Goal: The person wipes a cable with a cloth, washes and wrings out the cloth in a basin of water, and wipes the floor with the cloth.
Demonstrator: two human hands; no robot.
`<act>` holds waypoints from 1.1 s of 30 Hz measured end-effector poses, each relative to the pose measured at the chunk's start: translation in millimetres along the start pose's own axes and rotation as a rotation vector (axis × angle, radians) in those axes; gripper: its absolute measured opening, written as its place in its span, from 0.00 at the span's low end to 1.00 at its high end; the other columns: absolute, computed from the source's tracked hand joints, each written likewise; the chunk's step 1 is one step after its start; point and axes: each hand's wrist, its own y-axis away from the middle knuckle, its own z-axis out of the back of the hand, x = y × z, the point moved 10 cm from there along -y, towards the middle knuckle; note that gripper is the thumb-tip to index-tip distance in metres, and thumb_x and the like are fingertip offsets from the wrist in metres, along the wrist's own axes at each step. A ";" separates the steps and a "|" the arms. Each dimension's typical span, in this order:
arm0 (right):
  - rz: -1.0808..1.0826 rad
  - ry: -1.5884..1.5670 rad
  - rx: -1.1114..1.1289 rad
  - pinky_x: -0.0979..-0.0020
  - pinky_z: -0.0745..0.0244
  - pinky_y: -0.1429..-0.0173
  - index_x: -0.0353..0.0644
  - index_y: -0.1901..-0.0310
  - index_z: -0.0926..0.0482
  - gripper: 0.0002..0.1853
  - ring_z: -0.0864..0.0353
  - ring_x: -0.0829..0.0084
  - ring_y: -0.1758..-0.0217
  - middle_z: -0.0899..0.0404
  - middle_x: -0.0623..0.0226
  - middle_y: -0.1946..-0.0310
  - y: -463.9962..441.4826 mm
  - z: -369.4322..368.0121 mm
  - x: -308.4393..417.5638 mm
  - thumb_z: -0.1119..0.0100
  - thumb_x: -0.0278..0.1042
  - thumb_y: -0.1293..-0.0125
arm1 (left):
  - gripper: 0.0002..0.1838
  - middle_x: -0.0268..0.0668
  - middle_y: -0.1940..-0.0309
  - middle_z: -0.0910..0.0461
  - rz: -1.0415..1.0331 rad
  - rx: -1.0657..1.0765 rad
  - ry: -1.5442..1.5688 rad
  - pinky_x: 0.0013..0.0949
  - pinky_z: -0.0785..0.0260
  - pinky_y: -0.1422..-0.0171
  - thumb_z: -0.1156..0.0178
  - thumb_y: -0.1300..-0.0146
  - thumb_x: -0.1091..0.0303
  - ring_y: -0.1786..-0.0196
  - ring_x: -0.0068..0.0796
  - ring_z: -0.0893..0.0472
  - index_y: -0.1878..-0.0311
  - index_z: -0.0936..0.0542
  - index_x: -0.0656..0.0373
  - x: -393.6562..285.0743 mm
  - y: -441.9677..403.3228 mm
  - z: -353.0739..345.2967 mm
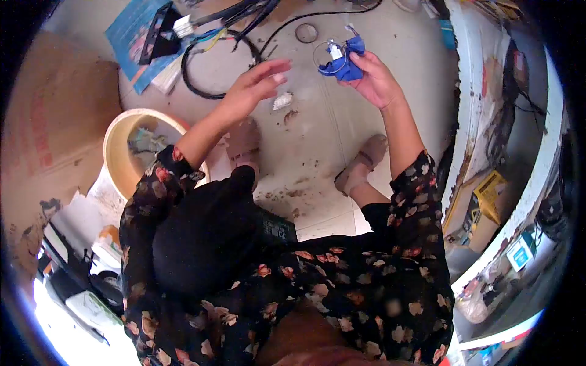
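Observation:
In my right hand (376,82) is a crumpled blue bundle (347,68), cloth or plastic, I cannot tell which. A small white piece (335,51) sticks out of it, and a thin wire loop (315,58) curves around its left side. Fingers and thumb pinch the bundle at its right edge. My left hand (259,84) is apart from it, fingers stretched out and holding nothing. On the floor just below the left hand lies a small white lump (282,101). Behind that hand is a coiled black cable (187,67).
A cream bucket (113,143) with murky contents stands left of my legs, beside a large cardboard box (61,122). A black bracket (155,43) lies on blue printed sheets (125,27). A metal ring (306,33) is on the floor. Worn white shelving (467,91) lines the right.

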 end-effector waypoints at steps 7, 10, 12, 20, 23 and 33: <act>-0.025 0.325 0.063 0.75 0.27 0.57 0.41 0.50 0.23 0.17 0.24 0.82 0.63 0.20 0.73 0.63 -10.2 -72.9 -10.5 0.48 0.44 0.32 | 0.26 0.35 0.46 0.28 -0.003 0.020 0.265 0.36 0.30 0.44 0.44 0.35 0.56 0.45 0.28 0.27 0.37 0.33 0.55 -14.3 -0.9 -2.6; 0.026 0.528 0.051 0.76 0.28 0.57 0.40 0.51 0.22 0.16 0.25 0.82 0.64 0.20 0.74 0.64 -14.9 -73.2 -13.3 0.48 0.43 0.31 | 0.20 0.32 0.54 0.24 0.088 -0.128 0.212 0.33 0.28 0.47 0.40 0.37 0.59 0.50 0.25 0.24 0.45 0.29 0.56 10.4 -5.1 17.9; 0.054 0.563 0.017 0.76 0.28 0.57 0.39 0.52 0.22 0.16 0.25 0.83 0.64 0.20 0.74 0.64 -13.2 -73.8 -7.8 0.48 0.43 0.31 | 0.18 0.31 0.56 0.23 0.070 -0.161 0.316 0.33 0.28 0.48 0.40 0.37 0.59 0.52 0.25 0.23 0.48 0.28 0.55 13.3 -3.1 23.5; 0.236 0.527 -0.155 0.76 0.30 0.54 0.38 0.53 0.22 0.15 0.26 0.82 0.64 0.20 0.72 0.66 -6.7 -67.9 13.0 0.46 0.40 0.33 | 0.13 0.33 0.58 0.22 -0.024 -0.182 0.453 0.33 0.27 0.50 0.42 0.35 0.62 0.53 0.27 0.21 0.51 0.28 0.55 4.0 1.1 27.1; 0.231 0.466 -0.210 0.78 0.33 0.57 0.38 0.55 0.21 0.13 0.28 0.83 0.66 0.23 0.73 0.70 -4.0 -56.6 16.1 0.45 0.39 0.34 | 0.12 0.33 0.60 0.22 -0.108 -0.156 0.452 0.31 0.27 0.52 0.41 0.36 0.65 0.55 0.27 0.20 0.51 0.28 0.56 -3.6 2.0 28.4; 0.423 0.502 -0.335 0.81 0.39 0.66 0.39 0.62 0.22 0.10 0.35 0.84 0.73 0.31 0.77 0.78 6.4 -49.6 42.2 0.44 0.37 0.35 | 0.09 0.31 0.64 0.23 -0.174 -0.308 0.302 0.27 0.28 0.55 0.41 0.37 0.68 0.60 0.24 0.21 0.54 0.27 0.56 -5.8 10.4 51.0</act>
